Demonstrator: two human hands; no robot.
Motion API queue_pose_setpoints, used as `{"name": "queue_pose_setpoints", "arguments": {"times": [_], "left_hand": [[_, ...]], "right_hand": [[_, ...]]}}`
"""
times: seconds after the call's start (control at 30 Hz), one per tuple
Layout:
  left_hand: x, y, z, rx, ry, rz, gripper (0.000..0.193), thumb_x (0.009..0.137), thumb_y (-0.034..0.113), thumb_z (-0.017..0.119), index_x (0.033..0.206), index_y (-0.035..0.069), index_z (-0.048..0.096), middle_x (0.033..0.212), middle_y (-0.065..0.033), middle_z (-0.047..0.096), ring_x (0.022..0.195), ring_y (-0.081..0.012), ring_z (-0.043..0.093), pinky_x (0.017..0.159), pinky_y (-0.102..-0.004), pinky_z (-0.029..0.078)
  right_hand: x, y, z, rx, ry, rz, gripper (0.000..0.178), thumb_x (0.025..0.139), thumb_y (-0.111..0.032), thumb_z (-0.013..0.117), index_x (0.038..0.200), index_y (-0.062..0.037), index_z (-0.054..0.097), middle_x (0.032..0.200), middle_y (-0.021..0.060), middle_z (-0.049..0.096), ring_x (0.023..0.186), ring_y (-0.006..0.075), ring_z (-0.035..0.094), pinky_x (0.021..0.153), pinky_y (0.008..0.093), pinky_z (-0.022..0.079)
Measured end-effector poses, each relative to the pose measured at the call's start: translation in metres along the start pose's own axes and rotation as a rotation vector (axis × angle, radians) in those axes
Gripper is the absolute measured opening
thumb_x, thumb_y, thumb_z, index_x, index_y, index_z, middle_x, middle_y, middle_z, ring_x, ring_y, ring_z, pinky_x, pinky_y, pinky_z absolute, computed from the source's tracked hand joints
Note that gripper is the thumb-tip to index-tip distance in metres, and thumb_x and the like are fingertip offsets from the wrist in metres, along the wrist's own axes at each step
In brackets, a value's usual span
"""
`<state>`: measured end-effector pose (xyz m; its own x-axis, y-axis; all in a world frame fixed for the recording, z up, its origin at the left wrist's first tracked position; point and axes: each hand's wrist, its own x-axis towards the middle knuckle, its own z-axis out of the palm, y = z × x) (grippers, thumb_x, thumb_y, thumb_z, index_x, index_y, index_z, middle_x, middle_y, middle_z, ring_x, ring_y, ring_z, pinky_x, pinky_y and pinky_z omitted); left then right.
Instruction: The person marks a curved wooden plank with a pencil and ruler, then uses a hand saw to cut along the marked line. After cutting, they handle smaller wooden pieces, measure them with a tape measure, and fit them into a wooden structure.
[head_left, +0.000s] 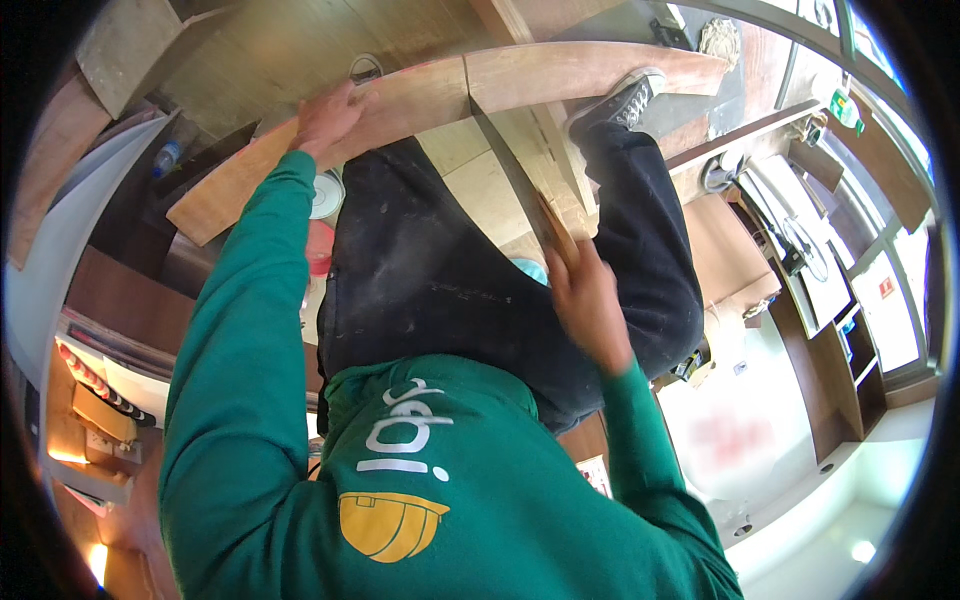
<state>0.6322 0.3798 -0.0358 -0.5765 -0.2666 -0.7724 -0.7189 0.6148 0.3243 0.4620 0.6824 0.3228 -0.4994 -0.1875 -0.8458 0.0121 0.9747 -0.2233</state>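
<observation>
The left hand (328, 118) rests flat, fingers spread, on the far-left stretch of a long wooden plank (400, 110); its grip is open and pressing down, not closed around anything. The right hand (585, 300) has its grip closed on the wooden handle of a handsaw (520, 185), whose blade runs far-left up to a cut line near the middle of the plank. A shoe (622, 100) is planted on the plank's right portion, with the dark trouser leg (640, 240) bent over it. The hand is motion-blurred.

Step in hand, as judged: crosscutting the plank, with hand and foot clamping either side of the kerf.

Continuing the cut would call for steady downward pressure on both sides, a straight stroke along the kerf, and support for the offcut as the blade nears the lower face.
</observation>
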Motion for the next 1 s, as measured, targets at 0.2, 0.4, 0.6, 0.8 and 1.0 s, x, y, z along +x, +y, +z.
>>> {"name": "queue_pose_setpoints", "arguments": {"times": [0.2,0.4,0.6,0.8,1.0], "left_hand": [[0.006,-0.004,0.007,0.027,-0.072,-0.007,0.079,0.101,0.076,0.046,0.132,0.005,0.063,0.134,-0.0215,0.070,0.126,-0.0430,0.064,0.104,-0.0564,0.049],[0.005,0.003,-0.009,0.047,-0.098,-0.005,0.081,0.100,0.076,0.047,0.139,0.006,0.062,0.140,-0.0226,0.067,0.132,-0.0437,0.061,0.112,-0.0579,0.044],[0.004,-0.007,0.004,-0.064,-0.054,-0.012,0.069,0.100,0.070,0.054,0.127,0.009,0.068,0.132,-0.0190,0.071,0.127,-0.0417,0.064,0.108,-0.0589,0.045],[-0.019,-0.028,-0.013,-0.075,0.036,0.060,0.078,0.099,0.070,0.055,0.137,0.002,0.064,0.138,-0.0249,0.067,0.130,-0.0431,0.062,0.110,-0.0533,0.047],[-0.069,-0.038,-0.108,-0.118,-0.047,-0.010,0.091,0.098,0.073,0.056,0.150,-0.001,0.057,0.149,-0.0294,0.060,0.141,-0.0405,0.056,0.118,-0.0472,0.043]], "right_hand": [[-0.019,-0.004,-0.011,0.034,-0.037,0.050,0.024,0.104,-0.020,0.065,0.112,0.0005,0.055,0.089,0.0356,0.068,0.092,0.0569,0.067,0.074,0.0598,0.053],[0.174,0.054,0.121,-0.099,0.043,-0.094,0.039,0.104,-0.033,0.062,0.108,0.0054,0.058,0.097,0.0397,0.069,0.097,0.0593,0.066,0.086,0.0636,0.053],[0.085,0.037,0.069,-0.132,-0.085,0.086,0.042,0.104,-0.034,0.060,0.111,0.0066,0.058,0.101,0.0406,0.070,0.100,0.0596,0.067,0.092,0.0625,0.053],[0.059,0.006,0.035,-0.157,-0.085,0.010,0.042,0.102,-0.032,0.059,0.109,0.0097,0.059,0.097,0.0403,0.070,0.096,0.0586,0.068,0.090,0.0638,0.052],[0.011,-0.042,-0.009,-0.143,-0.011,-0.065,0.040,0.101,-0.031,0.061,0.107,0.0089,0.061,0.098,0.0388,0.070,0.098,0.0560,0.068,0.091,0.0613,0.053]]}}
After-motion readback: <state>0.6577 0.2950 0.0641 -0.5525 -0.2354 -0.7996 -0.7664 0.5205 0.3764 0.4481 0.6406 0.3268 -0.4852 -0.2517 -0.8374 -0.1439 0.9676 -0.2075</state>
